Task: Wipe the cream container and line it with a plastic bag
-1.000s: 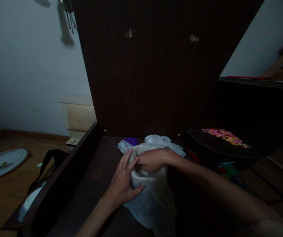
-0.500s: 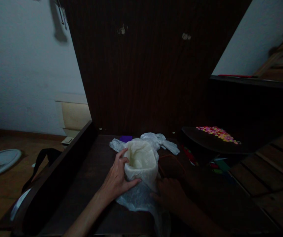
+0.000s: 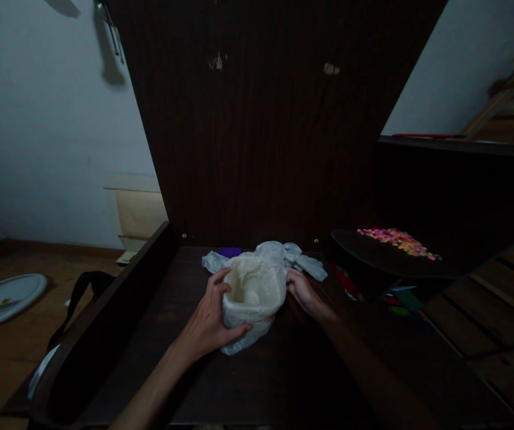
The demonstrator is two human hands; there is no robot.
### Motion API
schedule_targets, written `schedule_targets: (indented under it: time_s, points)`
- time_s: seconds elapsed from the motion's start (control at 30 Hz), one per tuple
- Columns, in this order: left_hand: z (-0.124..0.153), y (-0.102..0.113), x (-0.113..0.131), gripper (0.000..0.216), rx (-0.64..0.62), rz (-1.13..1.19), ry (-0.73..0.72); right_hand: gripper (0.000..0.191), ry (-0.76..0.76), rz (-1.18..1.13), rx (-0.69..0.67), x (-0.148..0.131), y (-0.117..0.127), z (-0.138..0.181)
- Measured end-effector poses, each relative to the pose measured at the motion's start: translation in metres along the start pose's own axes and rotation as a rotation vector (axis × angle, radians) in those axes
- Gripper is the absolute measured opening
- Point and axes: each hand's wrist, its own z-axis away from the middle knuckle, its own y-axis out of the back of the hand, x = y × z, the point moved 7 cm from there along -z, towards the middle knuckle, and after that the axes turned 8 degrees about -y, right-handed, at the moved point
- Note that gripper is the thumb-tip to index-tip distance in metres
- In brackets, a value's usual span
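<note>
A white plastic bag (image 3: 254, 292) with its mouth rolled open stands on a dark wooden surface (image 3: 248, 382); pale contents show inside it. My left hand (image 3: 209, 319) wraps round the bag's left side, thumb under and fingers on the rim. My right hand (image 3: 304, 292) grips the bag's right edge with curled fingers. More crumpled clear plastic (image 3: 299, 258) lies just behind the bag.
A dark wooden panel (image 3: 274, 119) stands upright behind. A small purple object (image 3: 230, 252) lies at the back. To the right, a dark tray (image 3: 386, 260) carries colourful small pieces (image 3: 395, 239). A white plate (image 3: 3, 295) and black strap (image 3: 84, 286) lie on the floor at left.
My right hand came out of the bag's mouth, dropped low in front, then rose to grip the bag's right edge. The bag's lower part is now tucked under. My left hand stayed.
</note>
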Motion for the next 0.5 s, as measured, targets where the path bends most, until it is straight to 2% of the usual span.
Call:
schedule_targets:
  time_s: [0.07, 0.13, 0.23, 0.33, 0.5]
  points:
    - [0.003, -0.001, -0.003, 0.097, -0.019, 0.011, 0.000, 0.052, 0.000, -0.130, -0.012, -0.005, -0.005, -0.004]
    - [0.006, -0.004, -0.009, 0.126, -0.064, 0.018, 0.020, 0.064, -0.013, -0.375, -0.027, -0.008, -0.009, -0.006]
    - [0.012, -0.012, -0.021, 0.153, -0.150, 0.026, 0.078, 0.060, -0.033, -0.666, -0.032, -0.009, -0.015, -0.008]
    - [0.019, -0.021, -0.031, 0.156, -0.205, 0.035, 0.095, 0.054, -0.046, -0.669, 0.009, -0.002, -0.023, -0.013]
    - [0.026, -0.027, -0.044, 0.150, -0.193, 0.065, 0.102, 0.064, -0.040, -0.656, 0.063, 0.010, -0.033, -0.021]
